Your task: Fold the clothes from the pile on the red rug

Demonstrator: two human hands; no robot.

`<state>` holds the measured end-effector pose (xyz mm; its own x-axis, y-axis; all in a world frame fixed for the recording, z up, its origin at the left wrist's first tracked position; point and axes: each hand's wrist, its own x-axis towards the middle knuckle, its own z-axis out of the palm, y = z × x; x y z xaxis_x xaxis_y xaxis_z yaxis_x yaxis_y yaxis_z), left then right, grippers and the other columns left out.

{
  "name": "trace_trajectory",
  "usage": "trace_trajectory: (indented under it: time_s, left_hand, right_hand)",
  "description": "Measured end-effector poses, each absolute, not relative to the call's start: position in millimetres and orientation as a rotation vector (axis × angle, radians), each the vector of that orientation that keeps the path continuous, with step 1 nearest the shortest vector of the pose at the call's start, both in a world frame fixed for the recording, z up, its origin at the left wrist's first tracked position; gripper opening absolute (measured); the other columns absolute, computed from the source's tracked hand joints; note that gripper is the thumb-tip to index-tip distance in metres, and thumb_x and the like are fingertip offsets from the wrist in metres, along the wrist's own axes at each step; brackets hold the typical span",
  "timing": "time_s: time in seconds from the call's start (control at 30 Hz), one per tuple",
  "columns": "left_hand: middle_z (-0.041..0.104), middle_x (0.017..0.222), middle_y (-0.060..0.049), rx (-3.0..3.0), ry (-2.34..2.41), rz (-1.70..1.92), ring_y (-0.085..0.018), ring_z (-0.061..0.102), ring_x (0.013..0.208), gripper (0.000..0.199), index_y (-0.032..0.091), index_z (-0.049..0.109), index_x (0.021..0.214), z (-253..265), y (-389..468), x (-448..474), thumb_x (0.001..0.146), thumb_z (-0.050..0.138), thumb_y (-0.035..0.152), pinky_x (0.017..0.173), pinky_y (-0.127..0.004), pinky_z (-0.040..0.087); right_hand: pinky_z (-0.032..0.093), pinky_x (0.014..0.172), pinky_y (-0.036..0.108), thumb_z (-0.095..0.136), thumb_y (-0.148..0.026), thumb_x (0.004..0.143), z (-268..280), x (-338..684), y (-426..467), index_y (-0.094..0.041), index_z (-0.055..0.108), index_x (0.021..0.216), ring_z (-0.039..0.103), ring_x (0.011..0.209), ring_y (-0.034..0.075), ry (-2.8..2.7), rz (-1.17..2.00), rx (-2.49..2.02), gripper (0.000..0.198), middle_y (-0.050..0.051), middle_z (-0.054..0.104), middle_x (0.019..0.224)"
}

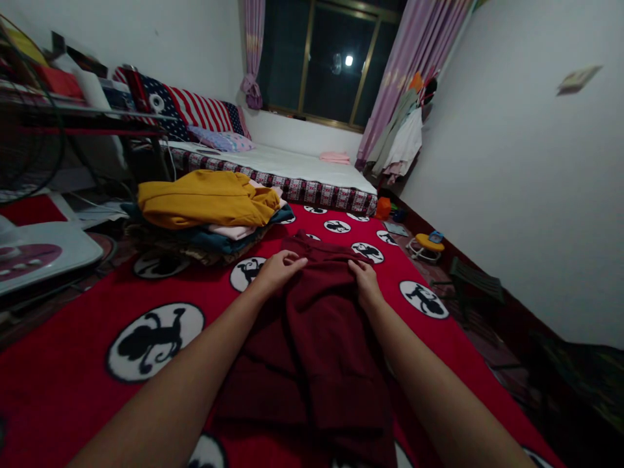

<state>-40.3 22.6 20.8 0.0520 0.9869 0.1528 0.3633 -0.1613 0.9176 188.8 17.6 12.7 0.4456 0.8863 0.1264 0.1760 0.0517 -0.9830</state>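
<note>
A maroon garment (322, 325), made of soft, thick cloth, lies on the red blanket (73, 377) in front of me. Its far edge is bunched up, and a long section folds down over its middle toward a wide band at the near end. At the upper left side of the cloth, my left hand (281, 272) pinches with thumb and fingers. My right hand (366, 281) grips the upper right side in the same way. Some fingertips are hidden by the cloth and the hands themselves. Both forearms reach in from the bottom of the view.
To the left rises a pile of folded clothes with a mustard-yellow garment (209, 198) on top. A cluttered desk (121, 127) and a white-and-pink appliance (43, 257) stand farther left. Beyond is a bed (287, 159). A yellow stool (428, 243) and a dark chair (475, 283) sit along the right wall.
</note>
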Motion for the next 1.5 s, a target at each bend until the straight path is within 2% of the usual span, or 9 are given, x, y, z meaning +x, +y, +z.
trace_trajectory:
  time_s: [0.27, 0.4, 0.6, 0.7, 0.83, 1.0, 1.2, 1.33, 1.5]
  left_hand:
    - [0.073, 0.089, -0.006, 1.976, 1.505, 0.956, -0.021, 0.067, 0.085, 0.026, 0.016, 0.072, 0.095, 25, 10, -39, 0.070, 0.070, 0.024, 0.078, -0.029, 0.050]
    - [0.073, 0.093, -0.006, 1.997, 1.543, 0.965, -0.020, 0.066, 0.088, 0.024, 0.017, 0.070, 0.097, 25, 10, -37, 0.074, 0.068, 0.023, 0.080, -0.027, 0.050]
    - [0.069, 0.104, -0.017, 2.039, 1.958, 0.643, -0.035, 0.064, 0.100, 0.063, 0.017, 0.059, 0.115, 48, -19, -34, 0.075, 0.058, 0.066, 0.080, -0.040, 0.048]
    - [0.068, 0.109, -0.014, 2.135, 1.729, 0.579, -0.033, 0.063, 0.101, 0.066, 0.021, 0.053, 0.123, 53, -43, -29, 0.071, 0.065, 0.060, 0.078, -0.036, 0.047]
    - [0.068, 0.090, -0.004, 2.147, 1.359, 0.790, -0.021, 0.063, 0.081, 0.049, 0.023, 0.058, 0.119, 59, -57, -28, 0.071, 0.066, 0.029, 0.070, -0.029, 0.046]
    - [0.057, 0.066, 0.003, 1.588, 1.095, 0.951, -0.010, 0.049, 0.051, 0.039, 0.017, 0.063, 0.106, 92, -57, -51, 0.071, 0.062, 0.034, 0.047, -0.019, 0.036]
    - [0.059, 0.064, 0.002, 1.609, 0.960, 0.326, -0.007, 0.046, 0.043, 0.038, 0.017, 0.069, 0.096, 92, -79, -82, 0.067, 0.070, 0.043, 0.039, -0.017, 0.034]
    - [0.062, 0.061, 0.001, 1.702, 0.985, -0.022, -0.010, 0.050, 0.038, 0.040, 0.018, 0.068, 0.087, 79, -74, -89, 0.072, 0.065, 0.055, 0.040, -0.021, 0.040]
    - [0.071, 0.076, -0.005, 2.087, 1.541, 0.667, -0.018, 0.064, 0.063, 0.031, 0.019, 0.070, 0.090, 65, -38, -80, 0.075, 0.060, 0.045, 0.058, -0.024, 0.046]
  right_hand:
    - [0.055, 0.070, 0.031, 0.080, -0.035, 0.062, 41, 209, -31, -0.019, 0.057, 0.110, 0.068, 0.091, 0.022, -1.359, 1.156, -1.420, 0.056, 0.009, 0.069, 0.109]
    - [0.054, 0.063, 0.027, 0.081, -0.025, 0.058, 39, 210, -48, -0.020, 0.055, 0.103, 0.066, 0.070, 0.016, -1.389, 1.234, -1.444, 0.053, 0.001, 0.070, 0.085]
    - [0.041, 0.045, 0.020, 0.069, -0.045, 0.073, 48, 202, -73, -0.016, 0.060, 0.085, 0.054, 0.055, 0.011, -1.513, 1.247, -1.560, 0.033, 0.000, 0.062, 0.070]
    - [0.042, 0.048, 0.020, 0.076, -0.039, 0.065, 46, 199, -87, -0.017, 0.061, 0.082, 0.059, 0.063, 0.013, -1.692, 1.123, -1.521, 0.033, 0.001, 0.066, 0.075]
    - [0.037, 0.041, 0.020, 0.072, -0.030, 0.064, 46, 193, -99, -0.017, 0.055, 0.073, 0.050, 0.043, 0.010, -1.533, 1.278, -1.534, 0.024, -0.005, 0.056, 0.053]
    - [0.039, 0.043, 0.017, 0.074, -0.035, 0.065, 69, 186, -123, -0.017, 0.057, 0.082, 0.051, 0.042, 0.007, -1.237, 1.369, -1.298, 0.029, -0.007, 0.056, 0.052]
    - [0.039, 0.040, 0.018, 0.073, -0.046, 0.069, 77, 209, -137, -0.015, 0.058, 0.069, 0.054, 0.039, 0.009, -1.745, 1.917, -1.352, 0.034, 0.001, 0.065, 0.055]
    - [0.039, 0.039, 0.017, 0.070, -0.044, 0.073, 71, 226, -90, -0.015, 0.060, 0.065, 0.053, 0.040, 0.008, -1.754, 1.493, -1.554, 0.032, 0.000, 0.063, 0.053]
    - [0.041, 0.038, 0.016, 0.065, -0.019, 0.076, 59, 219, -10, -0.017, 0.058, 0.088, 0.055, 0.042, 0.008, -1.459, 0.952, -1.553, 0.014, -0.003, 0.063, 0.058]
